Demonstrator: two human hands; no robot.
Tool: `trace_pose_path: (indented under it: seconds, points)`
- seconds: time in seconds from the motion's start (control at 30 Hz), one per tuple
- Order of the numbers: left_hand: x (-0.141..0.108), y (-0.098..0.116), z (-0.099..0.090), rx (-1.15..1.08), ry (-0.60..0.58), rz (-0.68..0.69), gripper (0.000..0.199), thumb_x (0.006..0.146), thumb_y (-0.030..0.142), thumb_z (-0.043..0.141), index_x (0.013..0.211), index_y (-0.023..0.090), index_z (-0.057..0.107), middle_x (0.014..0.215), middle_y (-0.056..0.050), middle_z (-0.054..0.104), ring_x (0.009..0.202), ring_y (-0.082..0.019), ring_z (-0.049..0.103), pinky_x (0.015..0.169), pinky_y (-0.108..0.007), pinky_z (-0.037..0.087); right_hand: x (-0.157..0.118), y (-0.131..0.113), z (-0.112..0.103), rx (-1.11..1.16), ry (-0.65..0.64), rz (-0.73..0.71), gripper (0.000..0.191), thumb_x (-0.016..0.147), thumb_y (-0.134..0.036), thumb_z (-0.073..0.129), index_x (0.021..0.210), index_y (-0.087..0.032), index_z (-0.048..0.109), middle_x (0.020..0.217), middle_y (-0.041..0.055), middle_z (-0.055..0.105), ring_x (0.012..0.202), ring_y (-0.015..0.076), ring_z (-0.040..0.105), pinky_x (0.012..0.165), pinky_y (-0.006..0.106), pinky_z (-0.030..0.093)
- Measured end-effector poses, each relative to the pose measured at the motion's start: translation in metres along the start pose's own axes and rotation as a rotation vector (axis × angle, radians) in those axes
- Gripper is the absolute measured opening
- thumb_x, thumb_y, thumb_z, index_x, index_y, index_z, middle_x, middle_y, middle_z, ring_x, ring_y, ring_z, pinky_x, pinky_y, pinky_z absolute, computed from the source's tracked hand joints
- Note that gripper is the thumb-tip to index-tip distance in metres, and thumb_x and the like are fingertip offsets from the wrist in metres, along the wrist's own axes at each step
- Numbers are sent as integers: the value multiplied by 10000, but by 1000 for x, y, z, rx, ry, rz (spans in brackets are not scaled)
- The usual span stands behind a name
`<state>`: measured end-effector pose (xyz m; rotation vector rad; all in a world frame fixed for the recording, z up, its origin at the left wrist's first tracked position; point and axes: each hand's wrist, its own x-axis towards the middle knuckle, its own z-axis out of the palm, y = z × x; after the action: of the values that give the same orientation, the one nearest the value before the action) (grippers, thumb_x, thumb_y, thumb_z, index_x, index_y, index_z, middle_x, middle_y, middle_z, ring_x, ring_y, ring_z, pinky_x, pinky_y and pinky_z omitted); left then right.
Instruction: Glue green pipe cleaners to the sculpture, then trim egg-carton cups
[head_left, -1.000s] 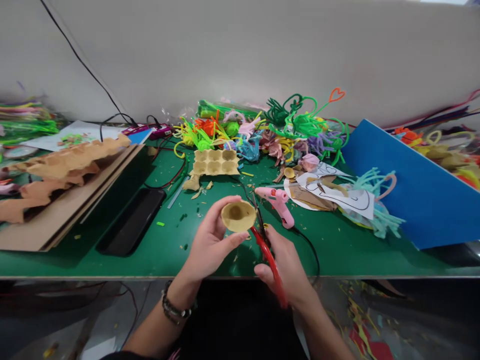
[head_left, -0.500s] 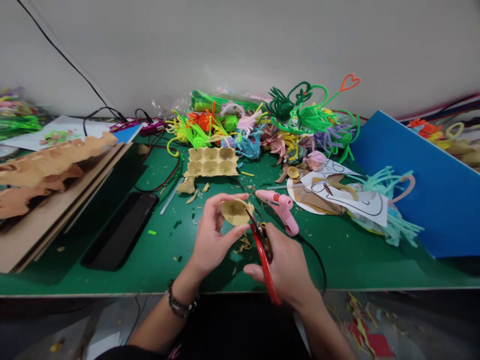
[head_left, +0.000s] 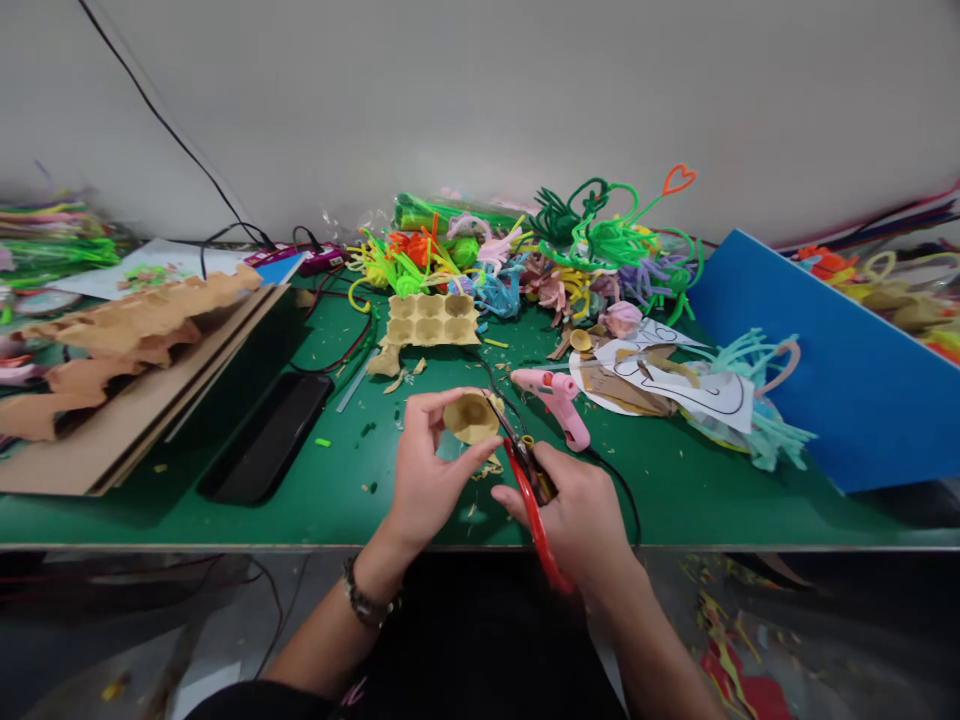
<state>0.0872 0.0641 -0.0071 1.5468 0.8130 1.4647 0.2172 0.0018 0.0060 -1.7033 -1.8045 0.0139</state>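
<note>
I've got the left hand (head_left: 424, 470) pinching a little egg-carton cup (head_left: 470, 420), with the hollow side showing to the camera. The fingers are on the far side of the rim and the thumb is on the near side, so the grip is only open about as wide as the cup itself. Doesn't look like a squeeze to me, the cup isn't visibly crumpled.

The right hand (head_left: 589, 505) is wrapped around the red-handled scissors (head_left: 534, 515), fingers curled in by the handles and thumb sticking out toward the left hand. The blades reach the right side of the cup, where there's a ragged bit of edge. Can't tell how far apart the blades are, they're too small and dark from here.

I'd call this step trimming the rim, going by the blades at the edge and the shavings (head_left: 491, 466) on the green table (head_left: 345, 505) right below. A clean snip there calls for holding the cup steady and keeping the left thumb and fingertips out of the blade line, because they're pretty near. I'd go gentle too, since thin pulp like that probably tears or dents easily.

As for the cup, it's held up over the table, in front of the bigger egg carton piece (head_left: 433, 322) and to the left of the pink glue gun (head_left: 556, 400). The black phone (head_left: 266, 440) lies off to the left, well apart from both hands.
</note>
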Motion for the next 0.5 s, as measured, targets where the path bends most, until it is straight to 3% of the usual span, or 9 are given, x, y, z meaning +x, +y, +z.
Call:
trace_pose_path:
  seconds: [0.27,0.5]
  points:
    - [-18,3,-5,124,29,13,420,644,306,708,957,184,456,908,-29,598,833,-160,625,724,-296,508,-16,-5,1,51,-101,84,557,762,-681,319,595,-185,510,470,4,510,406,102,401,443,218,233]
    - [-26,5,-15,277,16,163,427,666,371,688,993,189,483,941,-40,592,871,-175,620,723,-290,512,-25,-10,-3,47,-205,123,476,778,-624,329,629,-197,477,514,11,515,452,137,445,469,231,274]
